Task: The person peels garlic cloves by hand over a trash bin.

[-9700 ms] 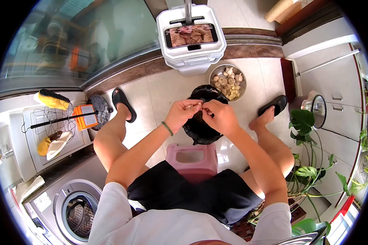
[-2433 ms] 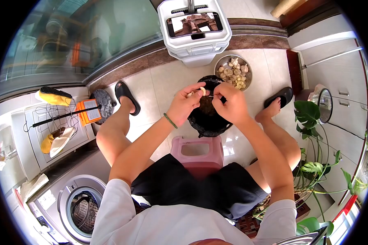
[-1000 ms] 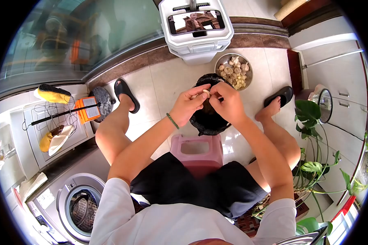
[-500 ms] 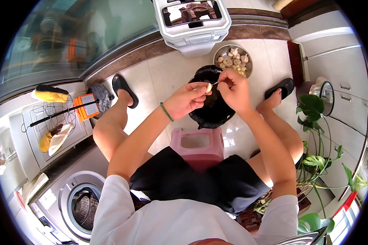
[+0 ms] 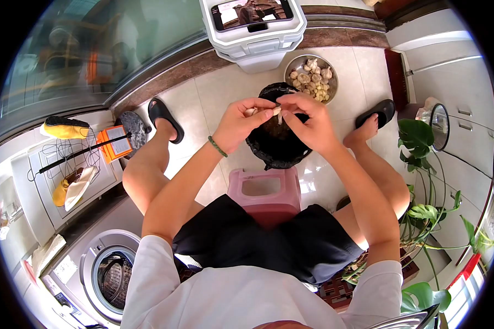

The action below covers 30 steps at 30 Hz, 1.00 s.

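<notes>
Both hands meet above a bin lined with a black bag [image 5: 282,151]. My left hand [image 5: 241,125] is closed, pinching a pale garlic clove [image 5: 277,111] between thumb and fingertips. Another whitish piece [image 5: 251,112], which looks like garlic, shows in the curl of its fingers. From the other side, my right hand [image 5: 308,118] pinches at the same clove, thumb and forefinger touching it. A strip of whitish skin hangs by its thumb. Just beyond, a metal bowl [image 5: 335,90] holds garlic bulbs and loose cloves.
A pink stool [image 5: 264,205] stands between my knees. At the top, a phone [image 5: 252,13] lies on a grey-white container [image 5: 258,46]. To the left are a wire rack [image 5: 66,156] and a washing machine [image 5: 107,274]; on the right, a leafy plant [image 5: 417,137] and cabinets.
My right hand has shifted left and its fingertips have closed in on the clove, meeting my left hand. The view has shifted slightly.
</notes>
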Motion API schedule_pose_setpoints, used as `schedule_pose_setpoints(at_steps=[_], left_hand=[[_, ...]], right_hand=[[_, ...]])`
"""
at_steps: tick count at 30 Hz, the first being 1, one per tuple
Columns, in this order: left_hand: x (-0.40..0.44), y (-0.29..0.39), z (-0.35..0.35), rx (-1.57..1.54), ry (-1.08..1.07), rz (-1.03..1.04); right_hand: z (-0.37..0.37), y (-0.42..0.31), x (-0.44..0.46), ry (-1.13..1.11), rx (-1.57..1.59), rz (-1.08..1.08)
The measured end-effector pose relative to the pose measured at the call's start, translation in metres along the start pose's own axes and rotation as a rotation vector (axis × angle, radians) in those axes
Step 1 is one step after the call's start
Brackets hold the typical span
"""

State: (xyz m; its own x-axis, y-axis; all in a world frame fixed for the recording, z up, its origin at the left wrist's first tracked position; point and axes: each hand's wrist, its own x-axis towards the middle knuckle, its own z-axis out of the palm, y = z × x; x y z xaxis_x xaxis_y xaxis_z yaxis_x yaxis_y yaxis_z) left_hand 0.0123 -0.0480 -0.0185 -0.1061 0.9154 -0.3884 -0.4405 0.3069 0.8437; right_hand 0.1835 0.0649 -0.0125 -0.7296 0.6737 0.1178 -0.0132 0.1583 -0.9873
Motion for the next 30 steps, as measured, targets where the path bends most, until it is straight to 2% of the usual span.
schedule_pose_setpoints(at_steps=[2, 9, 13, 15, 17, 21, 24, 27, 30], left_hand=[[0.001, -0.003, -0.003, 0.010, 0.013, 0.001], [-0.003, 0.000, 0.007, -0.082, 0.053, 0.121], [-0.001, -0.008, 0.004, -0.142, 0.086, 0.097], [0.001, -0.012, 0.002, -0.278, 0.065, 0.066], [0.000, -0.015, 0.002, -0.242, 0.092, 0.073], [-0.002, -0.009, 0.012, -0.088, 0.188, 0.135], [-0.001, -0.011, 0.013, -0.086, 0.182, 0.186], [0.000, -0.013, 0.014, -0.061, 0.185, 0.236], [0.000, -0.010, 0.013, -0.062, 0.156, 0.221]], right_hand=[[-0.001, 0.002, -0.001, -0.060, -0.017, -0.011], [0.002, 0.000, -0.001, 0.015, -0.024, -0.058], [0.002, -0.004, -0.001, 0.019, -0.167, -0.162], [0.005, -0.006, -0.001, 0.035, -0.175, -0.165], [0.007, -0.008, -0.002, 0.052, -0.185, -0.172], [0.009, -0.007, -0.003, 0.065, -0.198, -0.143], [0.015, -0.003, -0.006, 0.110, -0.030, 0.027], [0.020, 0.001, -0.007, 0.139, 0.146, 0.090], [0.020, 0.002, -0.006, 0.095, 0.248, 0.218]])
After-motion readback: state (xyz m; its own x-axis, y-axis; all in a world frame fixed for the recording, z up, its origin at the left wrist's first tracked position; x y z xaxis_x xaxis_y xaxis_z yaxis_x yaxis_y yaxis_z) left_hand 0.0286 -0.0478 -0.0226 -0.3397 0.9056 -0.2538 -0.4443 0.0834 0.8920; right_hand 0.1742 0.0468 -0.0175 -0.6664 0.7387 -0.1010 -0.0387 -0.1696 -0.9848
